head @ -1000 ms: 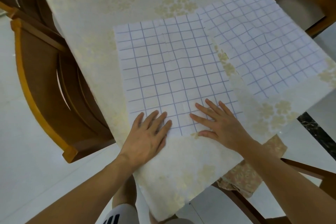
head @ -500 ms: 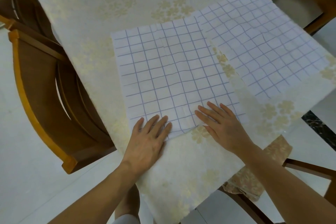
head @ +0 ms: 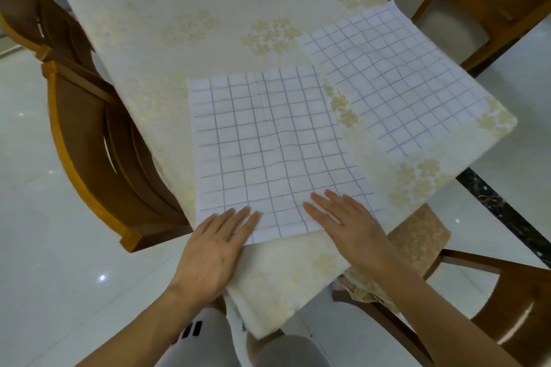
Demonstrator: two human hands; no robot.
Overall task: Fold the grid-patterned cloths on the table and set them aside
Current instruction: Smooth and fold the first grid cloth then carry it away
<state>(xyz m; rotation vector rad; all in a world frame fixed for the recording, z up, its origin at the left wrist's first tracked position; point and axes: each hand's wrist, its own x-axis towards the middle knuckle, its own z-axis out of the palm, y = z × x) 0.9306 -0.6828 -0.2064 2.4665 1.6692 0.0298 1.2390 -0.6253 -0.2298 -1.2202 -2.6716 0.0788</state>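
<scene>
Straight, spread fingers of the left hand (head: 213, 250) and right hand (head: 348, 226) press flat, palms down, on the near edge of the white blue-gridded cloth (head: 274, 143). It lies at the near corner of the cream floral-clothed table (head: 185, 18).

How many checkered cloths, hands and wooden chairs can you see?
Grid-patterned cloths: 2, the near cloth and the far cloth
Hands: 2, the left hand and the right hand
Wooden chairs: 3, the left chair, the near right chair and the far right chair
Total: 7
</scene>
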